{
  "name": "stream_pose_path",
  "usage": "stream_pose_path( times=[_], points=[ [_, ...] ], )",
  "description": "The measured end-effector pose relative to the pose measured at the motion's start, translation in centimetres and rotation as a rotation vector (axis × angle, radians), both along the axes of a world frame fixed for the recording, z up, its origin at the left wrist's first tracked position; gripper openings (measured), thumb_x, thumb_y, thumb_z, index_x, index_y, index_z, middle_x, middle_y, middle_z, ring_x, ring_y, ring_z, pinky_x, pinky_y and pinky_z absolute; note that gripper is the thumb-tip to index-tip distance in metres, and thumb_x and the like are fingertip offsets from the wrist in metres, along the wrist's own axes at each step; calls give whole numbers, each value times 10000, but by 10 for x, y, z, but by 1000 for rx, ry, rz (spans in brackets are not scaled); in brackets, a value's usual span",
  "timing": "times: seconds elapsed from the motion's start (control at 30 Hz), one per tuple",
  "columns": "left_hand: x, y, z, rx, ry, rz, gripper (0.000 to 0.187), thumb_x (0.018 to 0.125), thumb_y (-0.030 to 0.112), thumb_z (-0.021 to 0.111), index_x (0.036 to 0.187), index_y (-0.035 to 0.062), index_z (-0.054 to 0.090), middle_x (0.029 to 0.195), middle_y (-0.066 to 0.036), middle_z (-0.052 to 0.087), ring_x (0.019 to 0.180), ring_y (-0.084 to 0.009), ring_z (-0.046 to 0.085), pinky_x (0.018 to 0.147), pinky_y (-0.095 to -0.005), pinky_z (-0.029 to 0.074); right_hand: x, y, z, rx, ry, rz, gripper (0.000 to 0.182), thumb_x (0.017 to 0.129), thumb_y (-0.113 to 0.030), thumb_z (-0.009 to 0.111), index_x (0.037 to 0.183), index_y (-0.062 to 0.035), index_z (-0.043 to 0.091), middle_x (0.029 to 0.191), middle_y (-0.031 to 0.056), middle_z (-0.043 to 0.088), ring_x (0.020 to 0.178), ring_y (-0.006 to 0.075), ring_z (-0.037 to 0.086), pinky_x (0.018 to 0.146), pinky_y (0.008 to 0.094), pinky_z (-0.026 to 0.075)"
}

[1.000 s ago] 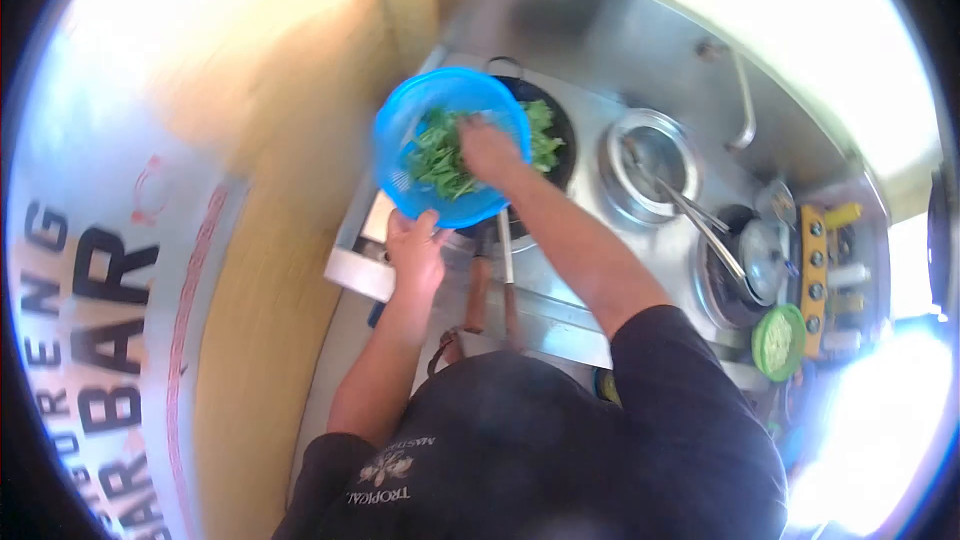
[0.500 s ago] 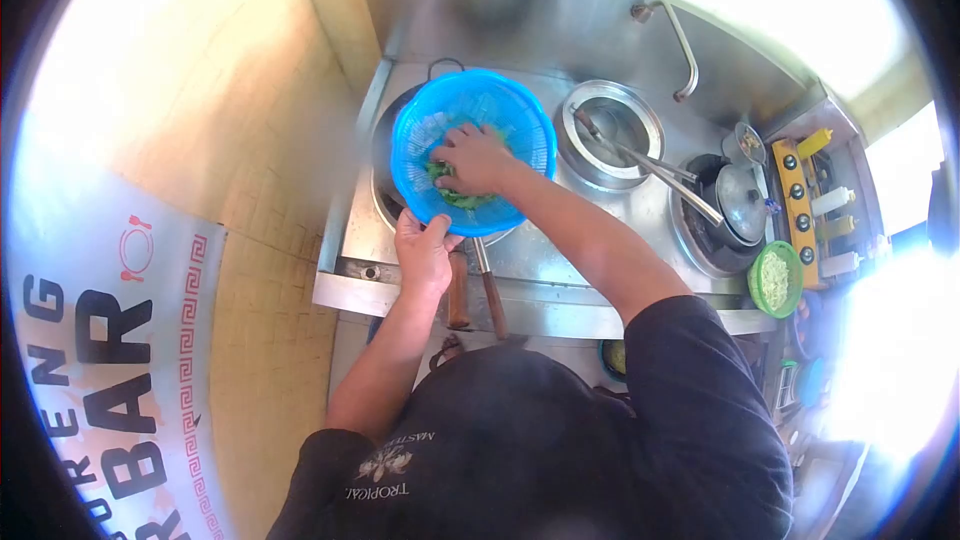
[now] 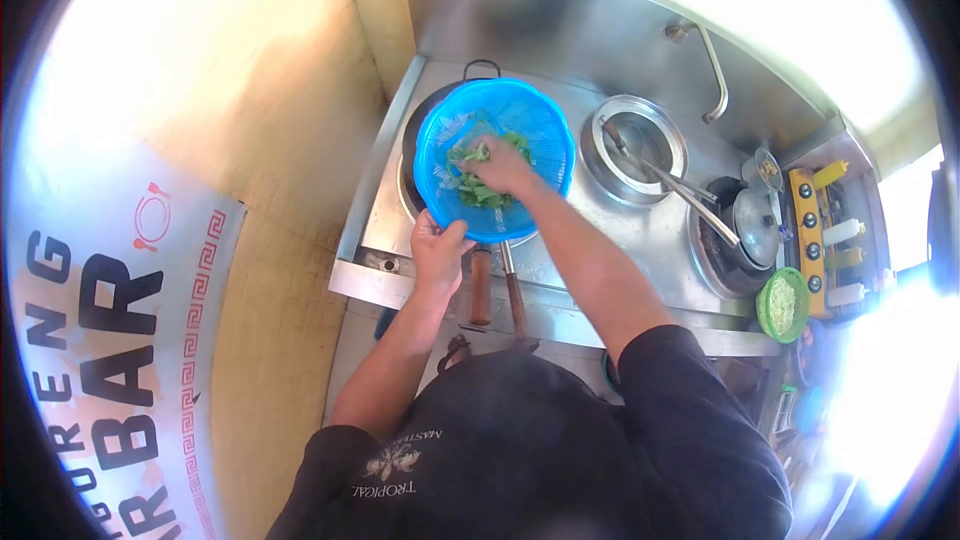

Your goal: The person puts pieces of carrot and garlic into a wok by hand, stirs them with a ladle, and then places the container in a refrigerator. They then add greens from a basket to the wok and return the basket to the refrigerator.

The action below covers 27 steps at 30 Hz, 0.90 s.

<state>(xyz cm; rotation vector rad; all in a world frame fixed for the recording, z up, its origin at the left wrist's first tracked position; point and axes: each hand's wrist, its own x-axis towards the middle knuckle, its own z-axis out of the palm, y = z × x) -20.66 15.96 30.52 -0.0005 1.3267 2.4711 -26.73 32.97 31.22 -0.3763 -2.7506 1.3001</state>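
Note:
My left hand [image 3: 438, 250] grips the near rim of a blue plastic colander [image 3: 546, 180], thumb at the edge. The colander is held over a dark wok [image 3: 410, 165] on the left burner. Inside it, my right hand [image 3: 497, 168] has its fingers curled into chopped leafy greens [image 3: 486, 192], with some leaf showing at the fingertips. Below the colander a wooden handle [image 3: 481, 285] and a thinner brown handle with a metal shaft [image 3: 515, 302] stick out toward me.
Right of the colander stands a metal pot [image 3: 610, 165] with ladles across it. Farther right are a lidded pot [image 3: 752, 228], a green basket of pale shreds [image 3: 783, 306] and a rack of sauce bottles [image 3: 806, 230]. A tap [image 3: 716, 70] juts from the steel backsplash. A wall with a banner borders the left.
My right hand's fingers have gone from spread over the greens to curled into them, and more greens show. The whole scene has shifted slightly right in view.

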Motion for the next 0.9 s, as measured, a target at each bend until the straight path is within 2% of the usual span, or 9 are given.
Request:
stream_pose_path(
  times=[0.23,0.43,0.5,0.63,0.7,0.73,0.8,0.83,0.9],
  points=[
    [-3,-2,-4,-66,-83,29,217,781,-62,538,945,73,496,933,-53,602,789,-148,617,683,-331,554,-15,16,32,120,17,100,488,741,-415,708,1054,-56,602,1001,200,638,957,339,613,841,399,475],
    [-25,0,-18,-11,-110,46,266,781,-36,558,1007,85,488,991,-70,592,841,-179,616,700,-361,559,-25,29,59,-420,62,17,391,787,-285,719,1020,5,600,904,138,657,795,218,639,720,338,508],
    [-37,-9,-22,-25,-140,105,286,786,-13,563,1048,76,490,1017,-69,588,877,-190,612,694,-371,560,-28,44,79,-839,98,35,326,801,-210,715,1015,4,595,868,88,645,760,155,617,668,308,506],
    [-62,-52,-42,-56,-137,246,293,784,-3,561,1053,86,487,1059,-56,576,903,-201,608,685,-382,559,-58,94,76,-956,109,-53,235,839,-151,669,1016,-46,555,800,31,604,717,126,603,639,293,507],
    [-71,-84,-63,-34,-139,278,277,782,-6,560,1031,92,489,1056,-54,573,901,-194,602,685,-384,558,-73,109,53,-618,19,-199,344,832,-216,678,1100,-41,552,874,51,626,764,171,619,684,339,521],
    [-71,-92,-65,-10,-141,308,262,779,-9,559,1008,98,490,1053,-53,571,900,-188,597,685,-387,558,-74,106,48,-624,13,-198,344,832,-216,678,1100,-41,552,874,51,626,764,171,619,684,339,521],
    [-65,-104,-59,-67,-170,342,247,781,-9,558,990,102,489,1041,-50,571,897,-180,588,690,-391,556,-72,99,36,-46,-134,-197,489,798,-293,697,1210,-77,548,998,116,664,881,255,642,764,348,516],
    [-61,-109,-54,-115,-191,371,233,782,-9,557,972,106,487,1030,-46,571,895,-173,580,694,-395,554,-81,105,18,239,-57,-93,516,798,-364,672,1241,-128,550,1056,130,659,969,296,629,847,366,494],
    [-57,-111,-47,-111,-195,352,237,785,-5,560,983,106,492,1026,-44,572,897,-169,578,697,-393,551,-92,112,9,298,-98,-82,488,805,-369,657,1223,-137,564,1046,129,660,968,298,627,859,370,488]
  ],
)
